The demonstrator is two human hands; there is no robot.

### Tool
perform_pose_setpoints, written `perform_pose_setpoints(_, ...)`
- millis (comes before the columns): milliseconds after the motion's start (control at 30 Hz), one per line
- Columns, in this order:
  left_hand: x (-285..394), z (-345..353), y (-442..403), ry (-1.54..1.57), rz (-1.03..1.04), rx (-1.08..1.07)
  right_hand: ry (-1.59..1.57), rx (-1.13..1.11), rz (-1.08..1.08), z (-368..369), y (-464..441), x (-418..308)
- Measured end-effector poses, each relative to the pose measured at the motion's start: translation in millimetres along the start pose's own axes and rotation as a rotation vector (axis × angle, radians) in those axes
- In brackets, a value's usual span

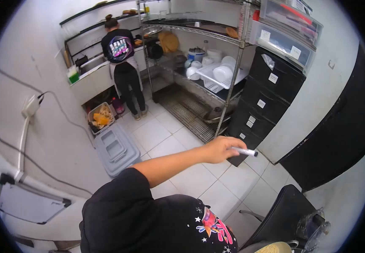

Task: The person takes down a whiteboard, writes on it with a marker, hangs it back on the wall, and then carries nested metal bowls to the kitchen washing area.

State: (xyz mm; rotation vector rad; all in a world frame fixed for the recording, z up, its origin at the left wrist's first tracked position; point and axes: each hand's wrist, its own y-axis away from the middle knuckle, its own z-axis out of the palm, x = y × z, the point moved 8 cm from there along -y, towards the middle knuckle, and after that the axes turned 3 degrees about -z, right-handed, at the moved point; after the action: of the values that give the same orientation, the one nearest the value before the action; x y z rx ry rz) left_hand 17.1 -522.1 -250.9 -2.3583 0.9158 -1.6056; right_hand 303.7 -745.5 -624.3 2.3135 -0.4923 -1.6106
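My left arm reaches across in front of my body from the left side of the view. At its end, my left hand [221, 149] is closed around a white marker [246, 151] with a black end, which points to the right. The marker is held in the air above the tiled floor, in front of the lower part of a black drawer unit [256, 101]. Print on the marker is too small to read. My right hand is out of view.
A person [121, 55] stands at a sink counter at the back left. A metal shelf rack [228, 90] holds white dishes. A grey lidded bin [117, 147] and a food-filled tub [101, 118] sit on the floor. A black chair [281, 215] is near right; a small whiteboard [30, 202] hangs left.
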Motion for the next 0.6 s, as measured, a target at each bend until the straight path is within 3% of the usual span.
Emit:
perform_pose_setpoints(100, -24.4, -22.8, -39.7, -0.193, -0.065, 0.036, 0.011, -0.01, 0.004, -5.6, -31.2, -2.0)
perform_pose_setpoints(233, -36.5, -50.0, -114.4, -0.448, 0.059, 0.119, 0.129, 0.103, -0.002, -30.9, -66.7, 8.7)
perform_pose_setpoints(367, -24.9, -91.4, -217.7, -0.517, 0.399, 0.317, -0.204, 0.23, 0.085, -53.2, -105.6, 2.1)
perform_pose_setpoints(500, 28.4, -144.4, -331.2, -0.751, 0.843, 0.55, -0.176, 0.506, 0.047, -55.0, -136.0, 13.3)
perform_pose_setpoints(533, 39.9, -155.7, -360.4, -0.813, 0.965, 0.638, -0.165, 0.566, 0.038, -52.4, -137.1, -4.8)
perform_pose_setpoints(600, 54.6, -171.3, -424.4, -0.912, 1.016, 0.764, -0.057, 0.567, 0.015, -45.0, -138.2, -59.3)
